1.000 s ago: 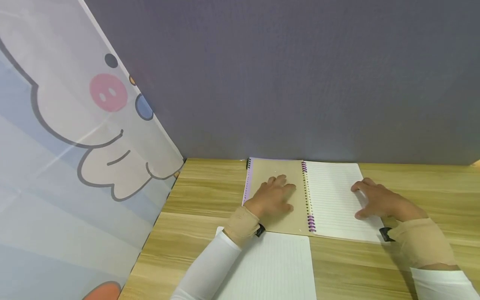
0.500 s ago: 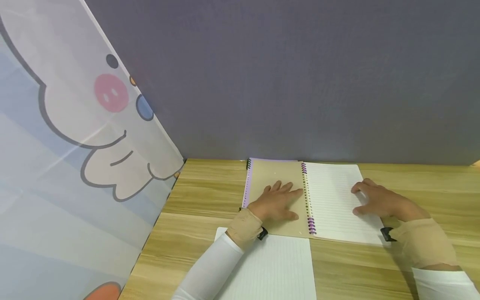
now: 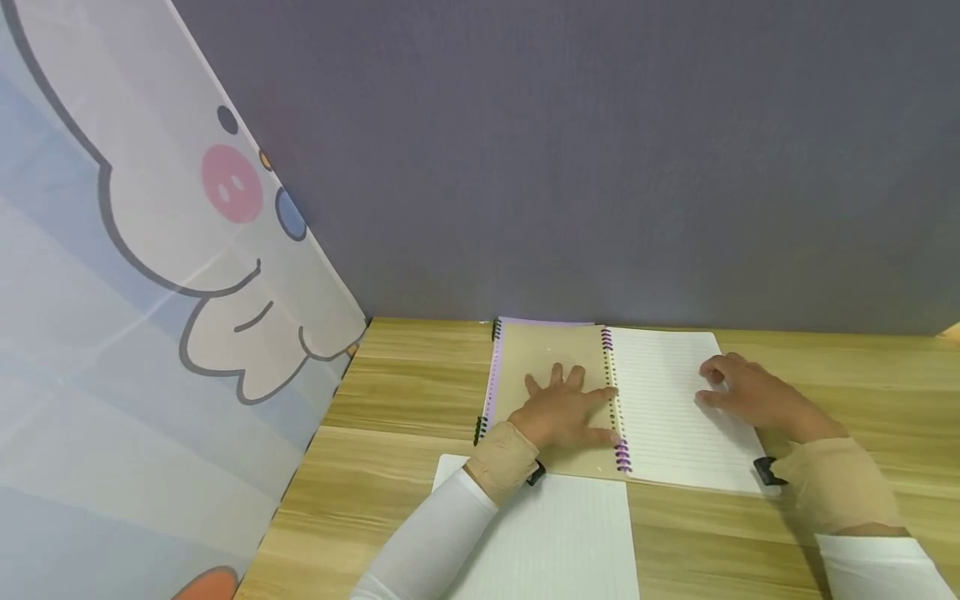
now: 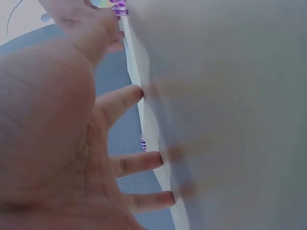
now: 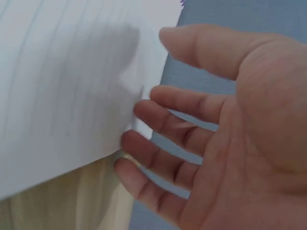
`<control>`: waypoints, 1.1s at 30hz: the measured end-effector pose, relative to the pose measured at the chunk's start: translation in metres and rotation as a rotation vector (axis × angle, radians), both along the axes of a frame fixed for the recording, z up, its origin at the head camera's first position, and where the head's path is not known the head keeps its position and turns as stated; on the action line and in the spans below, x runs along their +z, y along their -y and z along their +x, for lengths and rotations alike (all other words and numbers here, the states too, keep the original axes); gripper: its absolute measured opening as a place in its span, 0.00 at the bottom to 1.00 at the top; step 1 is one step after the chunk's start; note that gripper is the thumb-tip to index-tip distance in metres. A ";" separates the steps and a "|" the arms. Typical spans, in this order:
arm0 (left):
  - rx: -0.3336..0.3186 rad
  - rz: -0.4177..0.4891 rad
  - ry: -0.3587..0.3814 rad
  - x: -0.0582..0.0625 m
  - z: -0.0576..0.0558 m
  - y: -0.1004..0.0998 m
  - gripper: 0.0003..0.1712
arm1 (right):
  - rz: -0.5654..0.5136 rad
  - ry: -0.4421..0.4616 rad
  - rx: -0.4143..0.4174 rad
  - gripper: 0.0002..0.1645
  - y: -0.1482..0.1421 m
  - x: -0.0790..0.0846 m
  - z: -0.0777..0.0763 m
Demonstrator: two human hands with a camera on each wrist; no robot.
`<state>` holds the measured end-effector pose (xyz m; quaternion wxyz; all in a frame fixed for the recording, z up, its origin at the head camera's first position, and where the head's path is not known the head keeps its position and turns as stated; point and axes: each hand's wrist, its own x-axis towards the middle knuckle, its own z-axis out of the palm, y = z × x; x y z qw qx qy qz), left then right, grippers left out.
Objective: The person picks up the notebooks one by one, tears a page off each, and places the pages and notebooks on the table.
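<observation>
A spiral notebook lies open in the head view, its brown board (image 3: 517, 350) on the left and a white lined page (image 3: 660, 433) on the right. Purple rings (image 3: 623, 456) run down the middle. My left hand (image 3: 562, 414) rests spread on the brown board, with thumb and index finger reaching the rings. In the left wrist view its fingertips (image 4: 153, 159) meet the flat surface. My right hand (image 3: 757, 402) is over the page's right side, fingers slightly bent. The right wrist view shows nothing between its thumb and fingers (image 5: 163, 124).
Under the brown board, a lilac edge (image 3: 492, 387) with black rings (image 3: 480, 430) sticks out at the left. Another lined sheet (image 3: 562, 542) lies nearer the person on the wooden table (image 3: 390, 383). A grey panel (image 3: 600, 167) rises behind; a cartoon-printed sheet (image 3: 150, 333) hangs left.
My left hand has slid right and slightly nearer over the brown board, its fingers spreading toward the rings. The right thumb has moved up closer to the index finger.
</observation>
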<state>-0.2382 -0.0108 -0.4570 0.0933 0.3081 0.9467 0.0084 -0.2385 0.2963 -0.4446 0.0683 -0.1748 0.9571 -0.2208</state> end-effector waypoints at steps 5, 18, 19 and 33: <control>0.017 -0.047 0.028 0.004 0.004 -0.004 0.50 | -0.024 0.007 -0.011 0.39 -0.003 -0.004 -0.008; 0.021 -0.114 0.011 0.007 0.014 -0.026 0.53 | -0.007 0.084 -0.014 0.61 -0.041 -0.017 -0.031; 0.019 -0.114 0.009 0.007 0.013 -0.027 0.53 | -0.017 0.088 -0.017 0.62 -0.043 -0.017 -0.034; 0.019 -0.107 0.021 0.008 0.011 -0.029 0.54 | 0.043 0.064 -0.078 0.57 -0.049 -0.023 -0.053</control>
